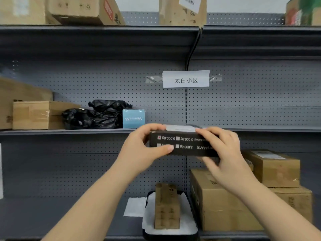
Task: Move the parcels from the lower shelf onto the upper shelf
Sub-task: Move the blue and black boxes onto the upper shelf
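Parcel (182,145) is being clamped at both ends by my left hand (139,150) and right hand (225,153), level with the upper shelf (69,131) lip; seemingly unsupported, so loosening early is risking a drop.

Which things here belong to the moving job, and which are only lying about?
Job: black box, held by left hand and right hand; upper shelf; stacked cardboard boxes and tall carton on the lower shelf.
Lying about: paper sign; black cable; cartons on the top shelf.
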The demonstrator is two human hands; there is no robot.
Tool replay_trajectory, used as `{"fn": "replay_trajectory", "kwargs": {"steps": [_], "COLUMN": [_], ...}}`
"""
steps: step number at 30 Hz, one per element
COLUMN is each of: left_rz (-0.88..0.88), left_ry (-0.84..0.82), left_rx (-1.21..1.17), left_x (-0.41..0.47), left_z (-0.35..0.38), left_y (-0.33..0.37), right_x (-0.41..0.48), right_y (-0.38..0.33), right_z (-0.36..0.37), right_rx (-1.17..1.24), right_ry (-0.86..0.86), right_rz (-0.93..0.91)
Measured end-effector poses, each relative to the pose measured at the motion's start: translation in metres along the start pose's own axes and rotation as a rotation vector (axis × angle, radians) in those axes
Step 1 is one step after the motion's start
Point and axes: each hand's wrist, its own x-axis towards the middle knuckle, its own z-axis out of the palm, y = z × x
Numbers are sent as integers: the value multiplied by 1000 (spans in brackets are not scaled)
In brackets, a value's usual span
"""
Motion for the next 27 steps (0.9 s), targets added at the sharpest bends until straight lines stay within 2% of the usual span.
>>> {"fn": "replay_trajectory", "kwargs": {"steps": [5, 16, 22, 27], "left_rz": [1, -33, -134, -110], "left_ry": [54, 141, 227, 259], "left_rx": [-7, 157, 313, 425], "left_x": [46, 127, 159, 172], "left_z": [-7, 1, 3, 3], "left_y": [-6, -83, -92, -98], "right_x": [54, 112, 135, 144], "right_y": [13, 70, 87, 95], "right_z": [22, 100, 125, 134], "right_rx": [-3, 20, -53, -90], "right_ry": [-26, -220, -331, -371], "right_rz": [47, 119, 109, 116]}}
